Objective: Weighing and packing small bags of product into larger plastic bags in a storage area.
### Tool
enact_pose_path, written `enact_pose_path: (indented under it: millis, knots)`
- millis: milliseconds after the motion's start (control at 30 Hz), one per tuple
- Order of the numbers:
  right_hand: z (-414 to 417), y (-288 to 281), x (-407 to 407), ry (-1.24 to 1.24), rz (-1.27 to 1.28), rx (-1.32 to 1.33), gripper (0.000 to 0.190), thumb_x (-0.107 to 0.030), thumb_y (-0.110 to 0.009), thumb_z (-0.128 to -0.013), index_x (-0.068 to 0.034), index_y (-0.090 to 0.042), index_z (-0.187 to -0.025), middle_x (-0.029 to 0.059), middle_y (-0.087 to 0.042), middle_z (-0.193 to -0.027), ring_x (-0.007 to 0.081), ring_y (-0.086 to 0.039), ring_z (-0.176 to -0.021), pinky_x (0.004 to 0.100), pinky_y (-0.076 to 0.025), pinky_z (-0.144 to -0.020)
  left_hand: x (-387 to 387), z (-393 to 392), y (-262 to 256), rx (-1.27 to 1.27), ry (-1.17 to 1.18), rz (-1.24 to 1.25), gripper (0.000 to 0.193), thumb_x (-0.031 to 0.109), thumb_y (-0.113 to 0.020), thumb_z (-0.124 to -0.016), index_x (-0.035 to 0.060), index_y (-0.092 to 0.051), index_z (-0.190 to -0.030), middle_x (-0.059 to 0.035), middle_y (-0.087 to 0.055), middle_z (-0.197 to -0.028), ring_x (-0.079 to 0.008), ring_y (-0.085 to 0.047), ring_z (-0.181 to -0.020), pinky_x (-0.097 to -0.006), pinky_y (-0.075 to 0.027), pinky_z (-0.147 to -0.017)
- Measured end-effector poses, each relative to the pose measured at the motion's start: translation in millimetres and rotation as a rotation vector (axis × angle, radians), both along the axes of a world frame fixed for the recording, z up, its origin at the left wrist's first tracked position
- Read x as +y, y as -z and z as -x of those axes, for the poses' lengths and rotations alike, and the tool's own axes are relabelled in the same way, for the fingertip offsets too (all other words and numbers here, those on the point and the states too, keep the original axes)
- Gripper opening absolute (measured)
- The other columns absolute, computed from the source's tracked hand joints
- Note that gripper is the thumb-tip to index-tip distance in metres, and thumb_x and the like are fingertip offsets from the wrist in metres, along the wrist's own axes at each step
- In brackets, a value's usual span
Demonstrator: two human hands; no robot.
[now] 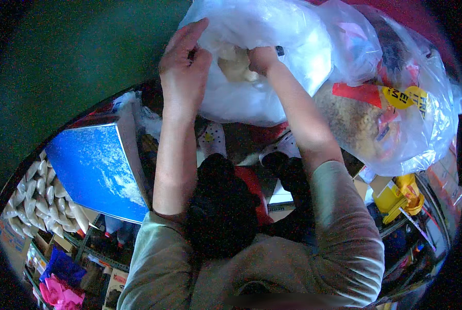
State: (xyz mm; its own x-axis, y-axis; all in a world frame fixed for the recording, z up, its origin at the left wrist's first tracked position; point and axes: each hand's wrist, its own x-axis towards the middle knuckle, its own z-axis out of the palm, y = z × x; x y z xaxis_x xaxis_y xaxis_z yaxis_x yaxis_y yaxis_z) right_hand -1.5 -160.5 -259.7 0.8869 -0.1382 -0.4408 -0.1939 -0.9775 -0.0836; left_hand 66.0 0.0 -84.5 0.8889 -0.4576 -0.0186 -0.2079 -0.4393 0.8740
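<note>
A large translucent plastic bag (246, 104) bulges in front of me, with pale beige contents (234, 68) showing at its middle. My left hand (186, 54) is against the bag's left side, its index finger pointing up and its thumb bent. The other fingers are out of sight, so a grip on the plastic cannot be made out. Over the beige contents, my right hand (262, 60) is curled with the fingertips hidden. A small dark object (279, 50) shows beside it; whether the hand touches it is unclear.
To the right stands a clear plastic bag (424, 143) of beige pieces with red and yellow printed parts. A blue-faced box (99, 166) is at left, near a pile of small filled packets (41, 197). Yellow items (393, 197) lie at lower right. White clogs (212, 139) show below.
</note>
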Motion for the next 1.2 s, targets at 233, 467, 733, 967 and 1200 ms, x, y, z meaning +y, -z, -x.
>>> enact_pose_path:
  millis: [233, 467, 733, 967, 1200]
  knots:
    - [2, -24, -17, -0.083, -0.202, 0.396, 0.045, -0.032, -0.046, -0.081, -0.022, -0.041, -0.125, 0.0094, -0.048, -0.122, 0.0302, -0.043, -0.115, 0.0463, -0.027, -0.099, 1, -3, 4, -0.035, 0.017, 0.001, 0.041, -0.001, -0.049, -0.069, 0.0065, -0.059, -0.108, -0.0125, -0.055, -0.108, -0.0205, -0.055, -0.093, -0.0263, -0.043, -0.081]
    - [19, -8, 59, 0.274, -0.538, -0.021, 0.044, -0.025, -0.057, -0.073, -0.013, -0.05, -0.115, 0.0113, -0.056, -0.108, 0.031, -0.05, -0.106, 0.0466, -0.028, -0.098, -3, -1, 1, -0.104, 0.033, 0.038, 0.041, -0.001, -0.049, -0.068, 0.0066, -0.059, -0.108, -0.0114, -0.055, -0.108, -0.0189, -0.056, -0.09, -0.0259, -0.043, -0.077]
    - [50, 37, 21, 0.117, -0.13, 0.008, 0.05, -0.031, -0.06, -0.073, -0.013, -0.049, -0.118, 0.009, -0.05, -0.119, 0.0266, -0.046, -0.11, 0.0462, -0.032, -0.092, 2, -1, 0, -0.075, 0.011, 0.041, 0.043, 0.0, -0.049, -0.068, 0.0082, -0.059, -0.109, -0.0115, -0.055, -0.108, -0.0187, -0.056, -0.09, -0.0262, -0.044, -0.077]
    - [42, 46, 11, 0.099, -0.025, 0.131, 0.057, -0.038, -0.064, -0.07, -0.014, -0.048, -0.12, 0.009, -0.051, -0.116, 0.0248, -0.046, -0.109, 0.0458, -0.032, -0.092, -9, 2, 0, -0.078, 0.057, 0.057, 0.042, 0.001, -0.049, -0.069, 0.0088, -0.059, -0.108, -0.011, -0.056, -0.107, -0.019, -0.056, -0.088, -0.0264, -0.044, -0.076]
    - [19, -1, 41, -0.013, -0.117, 0.169, 0.047, -0.035, -0.06, -0.072, -0.013, -0.054, -0.113, 0.0082, -0.053, -0.113, 0.0242, -0.047, -0.108, 0.0447, -0.032, -0.091, 4, 1, 4, -0.16, 0.057, -0.007, 0.041, 0.001, -0.049, -0.069, 0.0085, -0.059, -0.108, -0.0112, -0.056, -0.107, -0.0175, -0.055, -0.078, -0.0257, -0.044, -0.072]
